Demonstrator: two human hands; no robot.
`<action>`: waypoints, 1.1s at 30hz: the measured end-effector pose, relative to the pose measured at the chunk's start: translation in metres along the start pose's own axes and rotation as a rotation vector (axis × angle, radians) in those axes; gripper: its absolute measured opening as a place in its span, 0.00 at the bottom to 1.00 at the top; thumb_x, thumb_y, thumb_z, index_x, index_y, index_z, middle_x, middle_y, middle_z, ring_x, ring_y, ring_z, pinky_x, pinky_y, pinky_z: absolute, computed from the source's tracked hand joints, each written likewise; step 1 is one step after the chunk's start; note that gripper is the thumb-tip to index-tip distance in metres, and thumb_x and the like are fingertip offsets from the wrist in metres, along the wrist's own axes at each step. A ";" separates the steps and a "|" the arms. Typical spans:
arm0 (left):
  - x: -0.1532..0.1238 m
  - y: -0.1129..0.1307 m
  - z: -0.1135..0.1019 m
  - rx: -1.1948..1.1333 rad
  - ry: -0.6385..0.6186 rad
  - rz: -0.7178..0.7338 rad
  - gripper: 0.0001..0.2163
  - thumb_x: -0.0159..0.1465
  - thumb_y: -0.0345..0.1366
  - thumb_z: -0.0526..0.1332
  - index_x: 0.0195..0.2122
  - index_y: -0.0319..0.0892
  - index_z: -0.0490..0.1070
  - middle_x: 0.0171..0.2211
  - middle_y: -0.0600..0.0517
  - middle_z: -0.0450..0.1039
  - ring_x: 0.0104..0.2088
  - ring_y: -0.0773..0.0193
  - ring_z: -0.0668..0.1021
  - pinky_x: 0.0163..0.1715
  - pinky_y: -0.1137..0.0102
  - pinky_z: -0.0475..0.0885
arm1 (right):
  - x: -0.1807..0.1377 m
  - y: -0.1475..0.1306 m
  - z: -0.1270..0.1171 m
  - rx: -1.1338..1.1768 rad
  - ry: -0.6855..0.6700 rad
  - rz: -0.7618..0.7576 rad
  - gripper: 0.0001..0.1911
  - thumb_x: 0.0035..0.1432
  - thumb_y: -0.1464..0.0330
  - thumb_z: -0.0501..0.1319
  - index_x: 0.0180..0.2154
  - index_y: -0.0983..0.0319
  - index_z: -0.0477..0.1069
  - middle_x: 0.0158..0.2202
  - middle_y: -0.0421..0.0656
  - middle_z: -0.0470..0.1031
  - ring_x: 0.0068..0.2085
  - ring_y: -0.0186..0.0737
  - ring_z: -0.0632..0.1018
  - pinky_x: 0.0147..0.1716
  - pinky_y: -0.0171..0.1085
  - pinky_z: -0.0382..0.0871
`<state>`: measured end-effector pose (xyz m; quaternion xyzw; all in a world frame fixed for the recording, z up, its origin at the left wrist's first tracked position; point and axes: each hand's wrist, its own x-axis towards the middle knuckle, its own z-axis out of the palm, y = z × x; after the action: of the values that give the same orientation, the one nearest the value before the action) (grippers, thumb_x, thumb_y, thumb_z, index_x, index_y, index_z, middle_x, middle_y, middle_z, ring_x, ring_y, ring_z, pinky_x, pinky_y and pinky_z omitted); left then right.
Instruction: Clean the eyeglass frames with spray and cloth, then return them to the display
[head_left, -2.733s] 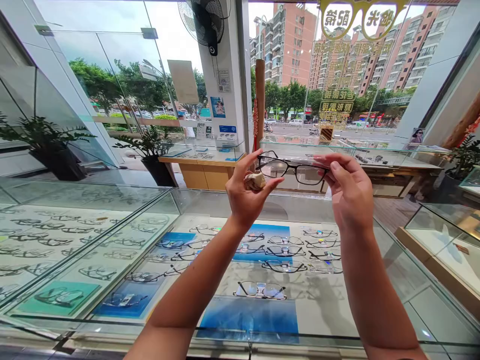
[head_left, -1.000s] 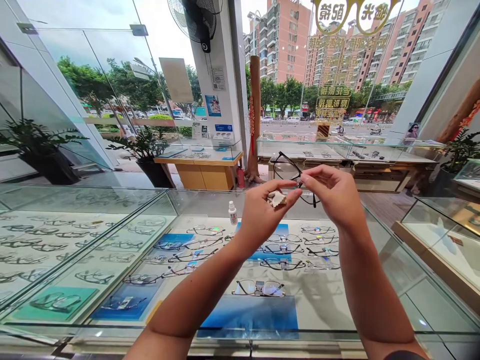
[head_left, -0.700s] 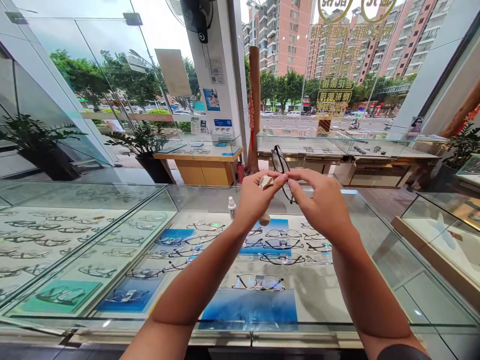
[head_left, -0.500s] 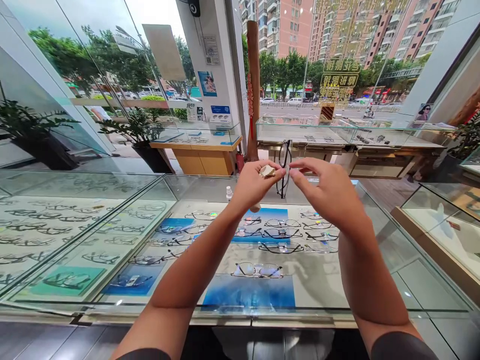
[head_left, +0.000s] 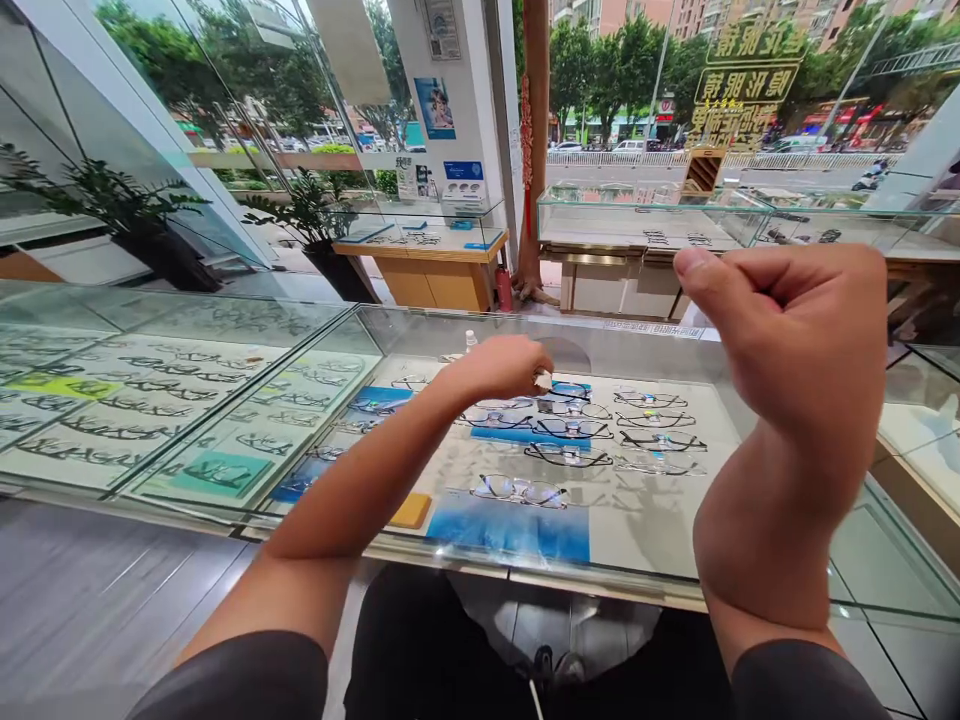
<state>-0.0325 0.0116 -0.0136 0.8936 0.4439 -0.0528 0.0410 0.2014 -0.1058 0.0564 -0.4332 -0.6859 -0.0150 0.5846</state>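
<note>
My left hand (head_left: 510,365) is closed low over the far part of the glass display case, with a crumpled white cloth (head_left: 543,380) showing at its fingertips. Dark-framed eyeglasses (head_left: 568,394) extend from those fingers, close above the blue sheet; the hand hides part of them. Raised at the right, my right hand (head_left: 806,320) is curled into a loose fist with the thumb on top, and nothing shows in it. Below and around the left hand lie rows of eyeglasses (head_left: 568,455). Nearer to me, one clear-lens pair (head_left: 519,490) lies by itself.
The case's glass front edge (head_left: 517,570) runs across before me. A small white bottle (head_left: 471,340) stands beyond my left hand, and a yellow block (head_left: 410,510) lies near the front. More display cases (head_left: 187,410) adjoin at left. Potted plants (head_left: 322,250) stand behind.
My hands have parted. The left lowered toward the case with the eyeglasses and cloth; the right came off the eyeglasses, moving right and nearer while curling up. The view tilted down.
</note>
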 end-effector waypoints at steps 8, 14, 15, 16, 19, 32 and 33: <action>-0.071 -0.037 0.044 0.085 -0.127 -0.093 0.09 0.61 0.33 0.67 0.39 0.52 0.86 0.34 0.50 0.84 0.35 0.55 0.82 0.32 0.68 0.64 | -0.004 -0.005 -0.005 -0.024 -0.077 -0.029 0.31 0.70 0.66 0.66 0.20 0.60 0.51 0.24 0.36 0.43 0.26 0.29 0.49 0.24 0.38 0.41; -0.091 -0.033 0.071 0.156 -0.080 -0.137 0.15 0.60 0.26 0.61 0.40 0.50 0.85 0.37 0.48 0.86 0.40 0.52 0.85 0.31 0.68 0.64 | -0.006 -0.011 -0.004 -0.027 -0.162 -0.069 0.32 0.70 0.65 0.66 0.19 0.61 0.50 0.23 0.35 0.42 0.26 0.28 0.48 0.23 0.38 0.41; -0.092 -0.033 0.071 0.158 -0.058 -0.139 0.16 0.60 0.26 0.61 0.42 0.50 0.85 0.38 0.48 0.86 0.41 0.51 0.85 0.32 0.68 0.64 | -0.006 -0.012 -0.005 -0.030 -0.161 -0.075 0.32 0.70 0.65 0.66 0.19 0.61 0.50 0.23 0.35 0.42 0.26 0.28 0.48 0.23 0.38 0.41; -0.093 -0.034 0.070 0.161 -0.028 -0.146 0.16 0.61 0.26 0.60 0.42 0.49 0.85 0.39 0.48 0.87 0.42 0.51 0.85 0.32 0.67 0.65 | -0.006 -0.013 -0.006 -0.034 -0.159 -0.081 0.32 0.70 0.65 0.66 0.20 0.60 0.50 0.23 0.35 0.42 0.26 0.28 0.48 0.24 0.38 0.41; -0.093 -0.036 0.067 0.162 0.073 -0.158 0.18 0.61 0.26 0.59 0.44 0.49 0.85 0.42 0.48 0.87 0.43 0.52 0.85 0.34 0.67 0.66 | -0.006 -0.014 -0.007 -0.055 -0.157 -0.088 0.33 0.70 0.65 0.66 0.20 0.60 0.48 0.23 0.35 0.42 0.26 0.29 0.48 0.24 0.38 0.40; -0.088 -0.045 0.094 0.123 -0.049 -0.124 0.23 0.57 0.24 0.60 0.46 0.53 0.86 0.45 0.49 0.87 0.44 0.54 0.85 0.34 0.70 0.66 | -0.007 -0.016 -0.001 -0.046 -0.191 -0.083 0.33 0.69 0.66 0.66 0.20 0.59 0.46 0.22 0.34 0.42 0.25 0.29 0.48 0.25 0.41 0.41; -0.087 -0.045 0.095 0.120 -0.044 -0.122 0.23 0.57 0.24 0.60 0.46 0.53 0.87 0.45 0.49 0.87 0.44 0.54 0.85 0.34 0.70 0.66 | -0.007 -0.016 -0.001 -0.047 -0.194 -0.079 0.33 0.69 0.66 0.66 0.20 0.59 0.46 0.22 0.34 0.42 0.25 0.29 0.48 0.25 0.41 0.41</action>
<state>-0.1265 -0.0411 -0.0972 0.8642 0.4927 -0.1015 -0.0062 0.1919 -0.1203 0.0588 -0.4188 -0.7553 -0.0124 0.5040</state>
